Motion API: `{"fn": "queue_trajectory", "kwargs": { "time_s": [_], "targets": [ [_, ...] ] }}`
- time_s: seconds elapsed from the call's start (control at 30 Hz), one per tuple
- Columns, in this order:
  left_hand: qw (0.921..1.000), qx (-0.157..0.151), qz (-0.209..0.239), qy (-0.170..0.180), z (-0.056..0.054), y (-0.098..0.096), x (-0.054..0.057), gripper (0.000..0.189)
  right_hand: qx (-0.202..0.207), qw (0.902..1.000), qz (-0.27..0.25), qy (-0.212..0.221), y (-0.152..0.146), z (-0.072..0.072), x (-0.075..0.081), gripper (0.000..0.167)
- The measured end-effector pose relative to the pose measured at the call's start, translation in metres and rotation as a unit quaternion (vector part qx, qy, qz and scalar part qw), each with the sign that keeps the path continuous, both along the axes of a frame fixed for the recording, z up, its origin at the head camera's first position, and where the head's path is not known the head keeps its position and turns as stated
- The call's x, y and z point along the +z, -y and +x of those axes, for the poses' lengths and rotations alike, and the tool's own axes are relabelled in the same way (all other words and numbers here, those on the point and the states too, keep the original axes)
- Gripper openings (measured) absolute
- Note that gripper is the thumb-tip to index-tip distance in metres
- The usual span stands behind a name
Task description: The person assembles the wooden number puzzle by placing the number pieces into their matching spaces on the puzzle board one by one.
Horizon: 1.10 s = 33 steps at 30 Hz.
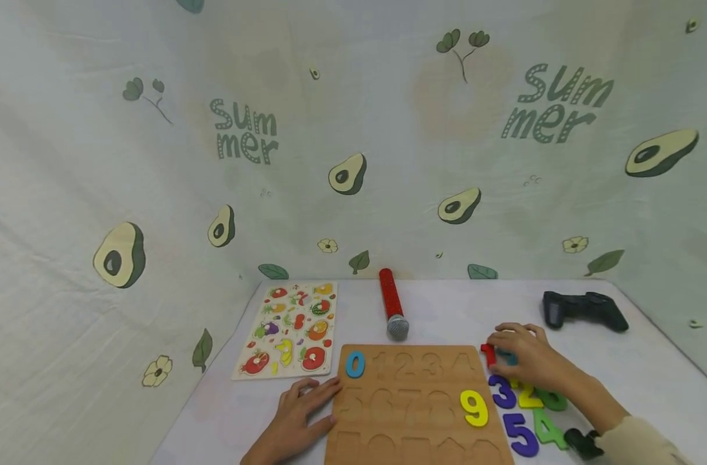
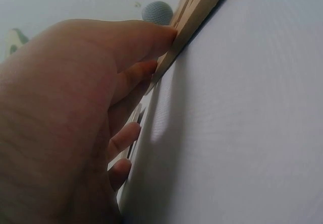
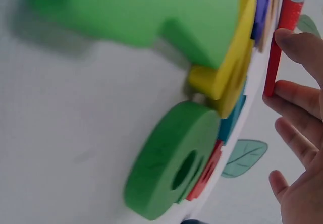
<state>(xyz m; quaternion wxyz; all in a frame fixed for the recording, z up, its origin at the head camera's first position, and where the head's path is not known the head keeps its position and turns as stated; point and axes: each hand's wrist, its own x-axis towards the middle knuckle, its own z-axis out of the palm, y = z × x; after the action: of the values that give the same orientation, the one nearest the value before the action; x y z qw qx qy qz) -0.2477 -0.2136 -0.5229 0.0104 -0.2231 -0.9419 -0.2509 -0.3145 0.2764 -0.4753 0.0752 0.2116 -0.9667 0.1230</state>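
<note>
My right hand (image 1: 528, 358) pinches a red number 1 (image 1: 488, 354) between thumb and fingers, just off the right edge of a wooden number board (image 1: 411, 384). The red piece stands on edge in the right wrist view. My left hand (image 1: 298, 416) rests at the board's left edge, its thumb and fingertips touching the side. A blue 0 (image 1: 348, 365) sits in the board's top left corner, and a yellow 9 (image 1: 484, 410) lies at the right of the second row. Beside the board are a purple 3 (image 1: 508, 391), purple 5 (image 1: 525, 445), yellow 2 (image 1: 530, 400) and green 4 (image 1: 545, 426).
More number pieces, including a green one (image 3: 151, 168) and a red one (image 3: 206, 171), lie under and around my right hand. A fruit puzzle board (image 1: 298, 329), a red microphone (image 1: 390, 294) and a black game controller (image 1: 583, 307) lie farther back. A printed cloth hangs behind.
</note>
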Motion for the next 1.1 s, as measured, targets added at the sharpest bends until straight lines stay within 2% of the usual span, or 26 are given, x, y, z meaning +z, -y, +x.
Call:
{"fn": "queue_trajectory", "kwargs": {
  "time_s": [0.13, 0.47, 0.73, 1.1],
  "targets": [
    [1.0, -0.002, 0.002, -0.009, -0.001, 0.0, 0.0, 0.054, 0.0, 0.9996, -0.005, -0.028, 0.006, 0.002, 0.01, 0.041],
    [0.9998, -0.005, 0.012, -0.014, 0.0, -0.002, 0.004, 0.054, 0.026, 0.9984, -0.025, -0.044, 0.027, 0.01, 0.026, 0.045],
    [0.9991, -0.015, 0.018, -0.035, 0.0, -0.004, 0.003, 0.052, 0.051, 0.9958, -0.023, -0.072, 0.042, 0.013, 0.028, 0.044],
    [0.9995, -0.007, 0.013, -0.029, 0.002, -0.002, 0.001, 0.052, 0.083, 0.9937, -0.024, -0.071, 0.068, 0.016, 0.032, 0.044]
  ]
}}
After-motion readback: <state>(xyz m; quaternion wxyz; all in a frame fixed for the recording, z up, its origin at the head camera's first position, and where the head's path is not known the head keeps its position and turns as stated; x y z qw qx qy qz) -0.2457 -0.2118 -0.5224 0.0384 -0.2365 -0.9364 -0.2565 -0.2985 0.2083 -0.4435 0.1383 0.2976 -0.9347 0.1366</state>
